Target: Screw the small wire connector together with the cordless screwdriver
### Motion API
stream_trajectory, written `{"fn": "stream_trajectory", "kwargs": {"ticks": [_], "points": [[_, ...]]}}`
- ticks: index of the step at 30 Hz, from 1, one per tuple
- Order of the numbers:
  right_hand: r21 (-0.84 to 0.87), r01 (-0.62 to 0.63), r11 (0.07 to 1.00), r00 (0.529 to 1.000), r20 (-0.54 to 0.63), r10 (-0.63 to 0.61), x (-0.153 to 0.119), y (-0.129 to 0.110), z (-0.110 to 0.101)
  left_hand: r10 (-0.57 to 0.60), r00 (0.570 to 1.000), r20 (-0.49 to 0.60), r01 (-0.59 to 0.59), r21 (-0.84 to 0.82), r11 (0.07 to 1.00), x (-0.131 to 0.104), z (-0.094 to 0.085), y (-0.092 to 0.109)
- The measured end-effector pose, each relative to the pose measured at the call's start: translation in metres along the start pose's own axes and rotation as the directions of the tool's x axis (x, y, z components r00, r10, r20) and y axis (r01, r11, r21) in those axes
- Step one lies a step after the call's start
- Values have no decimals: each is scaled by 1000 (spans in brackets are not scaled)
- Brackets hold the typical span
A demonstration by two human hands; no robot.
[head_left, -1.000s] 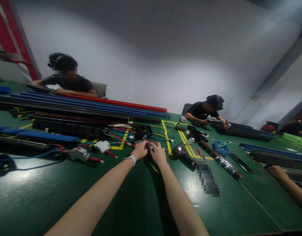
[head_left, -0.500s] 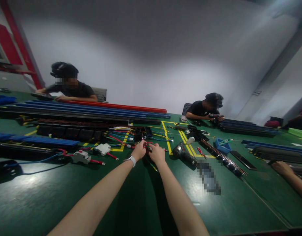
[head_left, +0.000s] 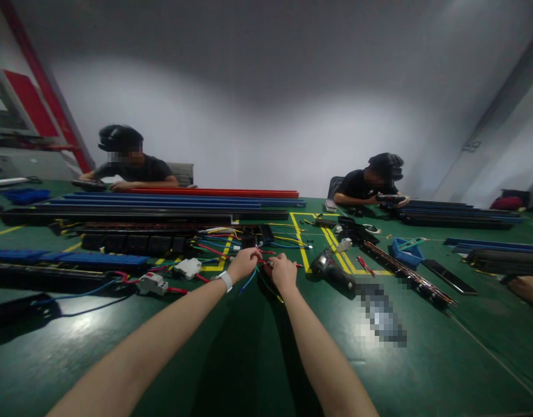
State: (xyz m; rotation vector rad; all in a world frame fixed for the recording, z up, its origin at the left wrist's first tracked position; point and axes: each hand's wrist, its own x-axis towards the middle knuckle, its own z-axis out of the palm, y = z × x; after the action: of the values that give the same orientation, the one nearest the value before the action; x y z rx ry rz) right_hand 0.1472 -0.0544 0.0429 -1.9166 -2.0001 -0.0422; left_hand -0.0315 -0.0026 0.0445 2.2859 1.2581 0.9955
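Note:
My left hand point(head_left: 244, 264), with a white band at the wrist, is closed in a pinch on a red wire point(head_left: 262, 262) above the green table. Close beside it my right hand point(head_left: 284, 272) is also closed, around a small slim item; a reddish tip point(head_left: 298, 265) pokes out on its right side, and its kind cannot be made out. Below the fingers hang a blue wire point(head_left: 247, 282) and a yellow-green wire point(head_left: 278, 296). Just beyond the hands lie a black block point(head_left: 249, 237) and a bundle of coloured wires point(head_left: 214, 243).
White circuit breakers point(head_left: 153, 284) with red leads lie to the left. On the right are a cordless driver point(head_left: 331, 272), a red pen-like item point(head_left: 366, 266), a blue bin point(head_left: 405, 252) and a copper-coloured rail point(head_left: 405, 272). Long blue rails point(head_left: 175, 202) stretch behind; two co-workers sit opposite.
The view has shifted slightly, moving the scene rightward. My hands have drawn a little apart, and a blue wire now shows beneath them.

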Motion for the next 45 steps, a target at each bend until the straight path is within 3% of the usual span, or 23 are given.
{"fn": "stream_trajectory", "kwargs": {"ticks": [3, 6, 9, 12, 16, 21, 27, 37, 45], "points": [[16, -13, 1000, 1000, 18, 13, 2, 0, 1, 90, 994, 63, -104, 266, 958, 2, -47, -13], [20, -38, 999, 999, 23, 37, 2, -2, 0, 103, 993, 59, -119, 493, 862, 3, -99, -47], [24, -44, 999, 999, 10, 44, 2, -3, -1, -83, 996, 33, 40, 663, 748, -2, -141, -93], [28, -40, 999, 999, 19, 40, 3, -4, -2, -273, 953, 131, 88, 744, 663, -9, -164, -136], [34, -43, 998, 999, 21, 43, 1, -4, -5, -322, 928, 185, 49, 798, 601, -11, -169, -167], [52, -53, 997, 999, 0, 53, -4, -4, -6, -305, 931, 202, 3, 830, 558, -7, -164, -177], [75, -53, 996, 997, -47, 56, -3, -5, -8, -261, 926, 272, -80, 818, 569, -8, -176, -174], [144, -96, 985, 992, -72, 107, -1, -18, -19, -188, 963, 195, -75, 858, 509, -16, -205, -148], [172, -140, 975, 989, -18, 145, 3, -44, -23, -169, 973, 157, -57, 873, 484, -17, -226, -159]]}}
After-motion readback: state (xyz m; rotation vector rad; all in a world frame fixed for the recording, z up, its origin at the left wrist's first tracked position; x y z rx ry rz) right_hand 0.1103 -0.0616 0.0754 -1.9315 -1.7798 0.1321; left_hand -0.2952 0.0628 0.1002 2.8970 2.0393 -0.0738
